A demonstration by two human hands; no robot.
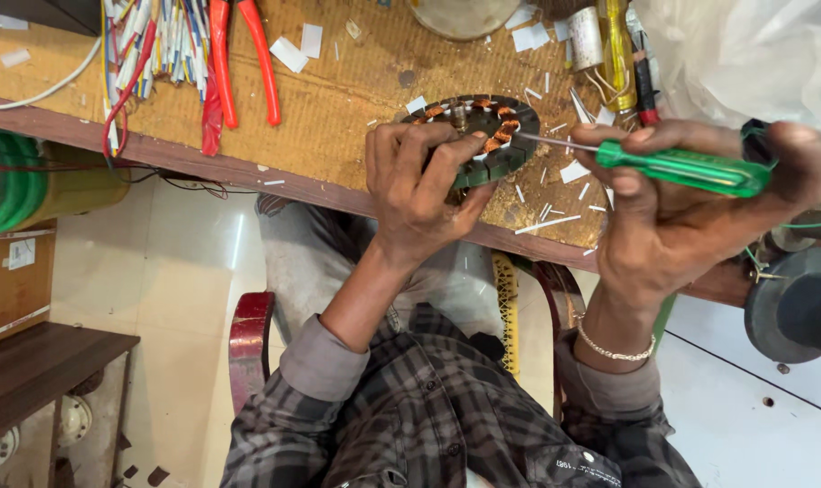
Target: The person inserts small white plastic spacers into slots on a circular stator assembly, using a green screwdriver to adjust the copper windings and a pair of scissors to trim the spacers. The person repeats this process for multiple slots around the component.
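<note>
At workbench edge [338, 190]: left hand [419, 185] grips round motor stator [492, 136], tilted on wood. Right hand [672, 217] closed around green screwdriver [681, 169], metal tip touching copper windings. Red-handled pliers [243, 54] well apart.

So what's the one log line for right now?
left hand: grips stator | right hand: holds green screwdriver, tip at coils

left hand [419, 185]: fingers curled, gripping, forearm raised | right hand [672, 203]: fist closed, wrist bent
</note>
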